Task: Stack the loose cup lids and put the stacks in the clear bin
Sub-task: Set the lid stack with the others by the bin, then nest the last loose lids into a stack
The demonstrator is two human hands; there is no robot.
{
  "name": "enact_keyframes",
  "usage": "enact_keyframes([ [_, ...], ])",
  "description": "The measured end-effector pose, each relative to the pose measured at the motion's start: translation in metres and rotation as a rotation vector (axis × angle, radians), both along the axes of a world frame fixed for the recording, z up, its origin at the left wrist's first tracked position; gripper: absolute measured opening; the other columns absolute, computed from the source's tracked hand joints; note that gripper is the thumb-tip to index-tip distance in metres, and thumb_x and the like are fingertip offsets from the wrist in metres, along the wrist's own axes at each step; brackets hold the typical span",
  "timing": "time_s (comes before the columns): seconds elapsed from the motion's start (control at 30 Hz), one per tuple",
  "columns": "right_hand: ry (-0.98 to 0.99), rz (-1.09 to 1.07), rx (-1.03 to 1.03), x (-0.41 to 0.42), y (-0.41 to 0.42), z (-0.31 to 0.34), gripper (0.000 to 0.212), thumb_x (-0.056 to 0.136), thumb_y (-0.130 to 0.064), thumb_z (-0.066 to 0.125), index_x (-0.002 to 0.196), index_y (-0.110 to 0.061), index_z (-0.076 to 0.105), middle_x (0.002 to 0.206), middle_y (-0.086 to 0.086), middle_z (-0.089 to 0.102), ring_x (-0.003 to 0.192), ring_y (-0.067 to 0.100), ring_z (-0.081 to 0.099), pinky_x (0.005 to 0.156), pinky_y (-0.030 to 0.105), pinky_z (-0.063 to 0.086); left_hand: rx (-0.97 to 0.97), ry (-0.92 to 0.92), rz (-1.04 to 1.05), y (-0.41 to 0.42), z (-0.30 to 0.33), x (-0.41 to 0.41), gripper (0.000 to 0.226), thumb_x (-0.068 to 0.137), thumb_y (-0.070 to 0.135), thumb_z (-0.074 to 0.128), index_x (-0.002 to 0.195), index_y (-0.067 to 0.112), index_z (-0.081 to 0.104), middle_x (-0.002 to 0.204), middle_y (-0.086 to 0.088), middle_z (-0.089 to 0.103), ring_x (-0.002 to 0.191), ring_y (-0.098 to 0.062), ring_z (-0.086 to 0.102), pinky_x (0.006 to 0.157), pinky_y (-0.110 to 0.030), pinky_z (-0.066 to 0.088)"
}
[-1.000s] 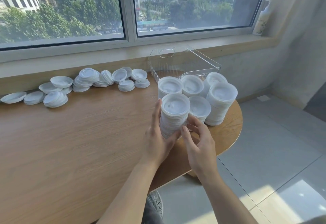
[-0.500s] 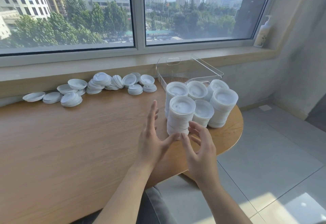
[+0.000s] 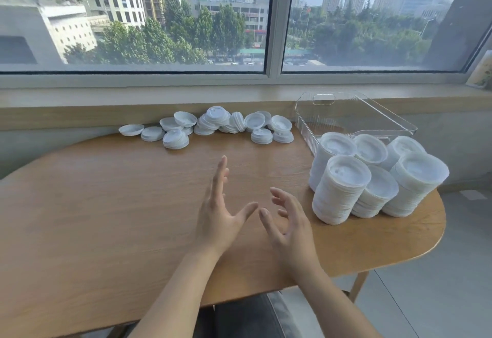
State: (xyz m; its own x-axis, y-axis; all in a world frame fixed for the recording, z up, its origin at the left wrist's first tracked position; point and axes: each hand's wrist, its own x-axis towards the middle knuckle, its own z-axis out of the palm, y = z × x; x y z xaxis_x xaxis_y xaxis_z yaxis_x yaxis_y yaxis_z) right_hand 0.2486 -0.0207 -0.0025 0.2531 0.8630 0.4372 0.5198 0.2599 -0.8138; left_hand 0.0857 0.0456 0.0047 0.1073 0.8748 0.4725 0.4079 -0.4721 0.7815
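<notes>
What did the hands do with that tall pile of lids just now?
Both hands let go of the nearest lid stack and pulled back to the left. The left hand and right hand now hover open above the table, holding nothing. The stacks, loose lids and clear bin stayed put.

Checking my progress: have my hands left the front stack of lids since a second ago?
Yes. Both the left hand and right hand now hover apart from the front stack.
</notes>
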Motion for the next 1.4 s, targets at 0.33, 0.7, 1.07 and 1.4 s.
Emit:
enact_keyframes([
  [0.33, -0.042, 0.190, -0.058, -0.063, 0.115, -0.007, 0.052, 0.096, -0.048, 0.068, 0.142, -0.029, 0.055, 0.136, -0.019, 0.056, 0.125, 0.003, 0.056, 0.104, 0.028, 0.048, -0.039, 0.008, 0.233, 0.068, -0.015, -0.075, 0.116, 0.074, 0.060, 0.083, 0.158, 0.062, 0.004, 0.158, 0.007, 0.045, 0.142, -0.005, 0.046, 0.109, -0.047, 0.050],
  [0.7, -0.022, 0.250, -0.064, -0.101, 0.249, -0.008, 0.053, 0.096, -0.047, 0.069, 0.145, -0.032, 0.052, 0.137, -0.021, 0.052, 0.126, 0.000, 0.054, 0.105, 0.038, 0.050, -0.044, 0.084, 0.345, 0.189, -0.019, -0.130, 0.116, 0.078, 0.048, 0.088, 0.154, 0.068, 0.003, 0.162, 0.006, 0.040, 0.146, -0.015, 0.043, 0.113, -0.048, 0.047],
  [1.07, -0.038, 0.300, -0.050, -0.128, 0.350, -0.010, 0.055, 0.095, -0.040, 0.073, 0.145, -0.030, 0.053, 0.137, -0.020, 0.055, 0.124, -0.004, 0.053, 0.100, 0.026, 0.051, -0.063, 0.143, 0.315, 0.289, -0.023, -0.135, 0.109, 0.077, 0.050, 0.087, 0.163, 0.045, 0.020, 0.156, 0.010, 0.047, 0.143, -0.011, 0.047, 0.105, -0.035, 0.048],
  [1.4, 0.009, 0.258, -0.097, -0.127, 0.370, -0.016, 0.046, 0.095, -0.030, 0.072, 0.138, -0.029, 0.059, 0.130, -0.022, 0.058, 0.120, 0.000, 0.058, 0.105, 0.037, 0.052, -0.151, 0.163, 0.262, 0.300, -0.025, -0.133, 0.104, 0.076, 0.063, 0.073, 0.162, 0.048, 0.017, 0.155, 0.012, 0.049, 0.134, -0.015, 0.053, 0.107, -0.041, 0.050],
])
